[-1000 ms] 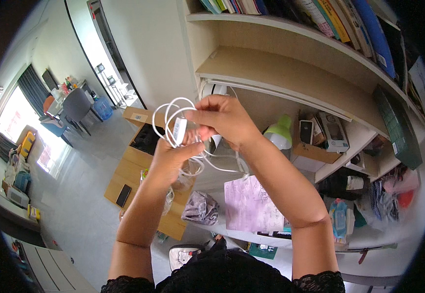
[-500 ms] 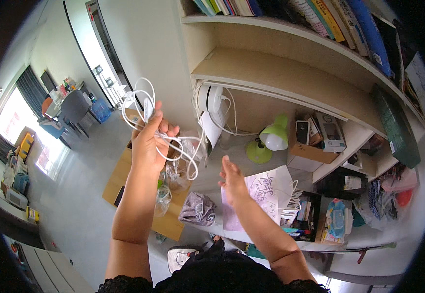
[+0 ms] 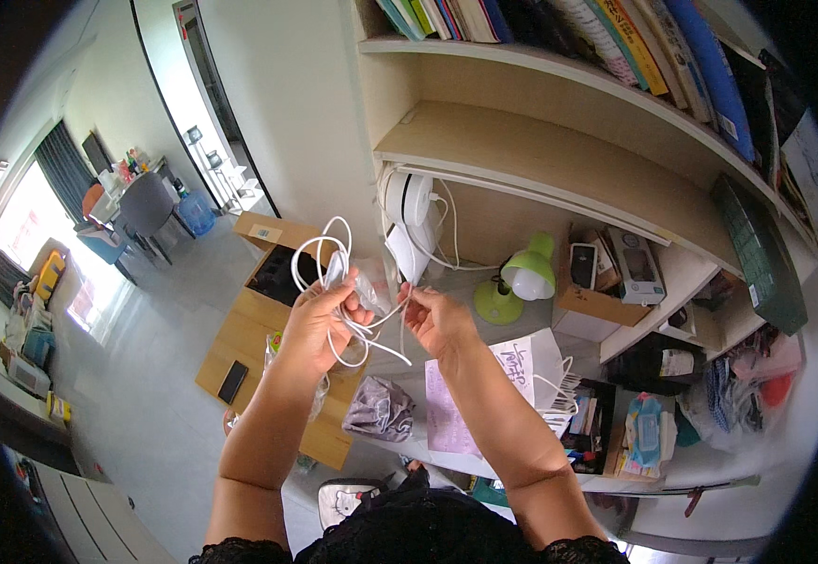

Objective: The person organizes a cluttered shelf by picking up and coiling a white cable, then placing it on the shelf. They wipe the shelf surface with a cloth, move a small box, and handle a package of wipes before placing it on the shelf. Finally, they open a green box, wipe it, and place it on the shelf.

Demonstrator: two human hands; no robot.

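A white cable [image 3: 302, 263] hangs in loose loops, bunched in my left hand [image 3: 320, 324], whose fingers are closed round it. Close beside it, my right hand [image 3: 439, 324] has thumb and fingers pinched on a thin white strand of cable. Whether this strand belongs to the same bundle cannot be told. Just beyond the hands, a round white device [image 3: 417, 199] with cables sits under the shelf at the desk's left end. To its right stands a green desk lamp [image 3: 527, 268]. A paper sheet with purple handwriting [image 3: 451, 404] lies below my right forearm.
Left of the desk is a wooden surface [image 3: 226, 343] with a phone [image 3: 233, 383] and an open cardboard box [image 3: 277, 231]. A grey-purple cloth pouch [image 3: 381, 409] lies on the desk's near left. Shelves [image 3: 522, 141] rise behind, and a small box [image 3: 606, 299] stands right of the lamp.
My right hand has moved up and left and closed on a cable strand. My left hand has come down and slightly right with the bundle, nearer the right hand.
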